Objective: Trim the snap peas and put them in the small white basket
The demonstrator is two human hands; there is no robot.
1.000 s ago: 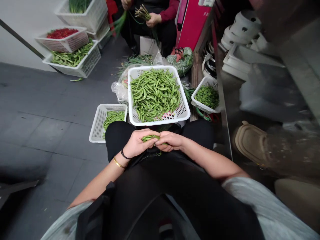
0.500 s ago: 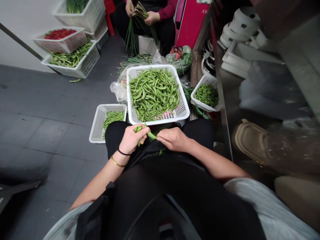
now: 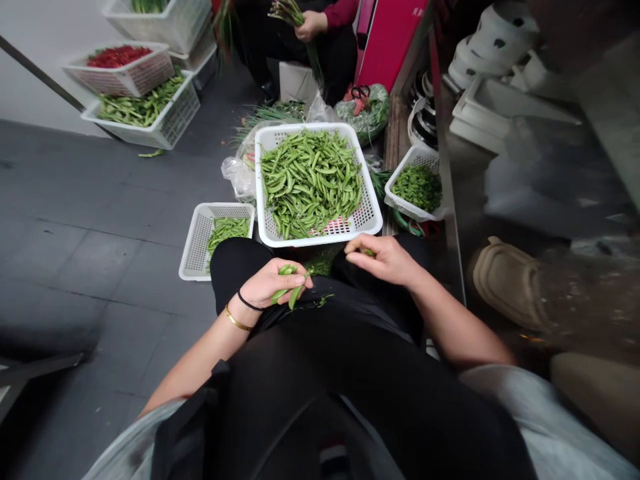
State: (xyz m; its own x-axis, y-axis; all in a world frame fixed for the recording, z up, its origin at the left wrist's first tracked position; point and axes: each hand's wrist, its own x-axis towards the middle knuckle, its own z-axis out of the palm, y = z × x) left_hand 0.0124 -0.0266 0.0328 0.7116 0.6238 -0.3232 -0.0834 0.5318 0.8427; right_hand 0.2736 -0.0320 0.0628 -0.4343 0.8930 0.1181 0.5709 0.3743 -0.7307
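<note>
Since they parted, the left hand (image 3: 269,283) grips pods (image 3: 295,297), the right hand (image 3: 386,258) a green bit (image 3: 369,252); one pull seems done.

Several pods (image 3: 295,295) are held in the left hand (image 3: 267,281), above whose wrist a black band (image 3: 249,301) and a gold bangle (image 3: 236,320) are worn. The right hand (image 3: 383,257) is held apart from it, its fingers curled, and a green piece (image 3: 369,252) is partly hidden in its grasp. Scraps (image 3: 323,301) are strewn on the black cloth (image 3: 350,317) over the lap. Just beyond the knees, the large basket (image 3: 320,239) is heaped with pods. The small basket (image 3: 193,257) to its left is partly filled with more pods; leaves (image 3: 417,188) are held in the right basket (image 3: 411,211). Farther back, a bunch of stalks (image 3: 287,12) is gripped by a co-worker's hand (image 3: 311,27).
</note>
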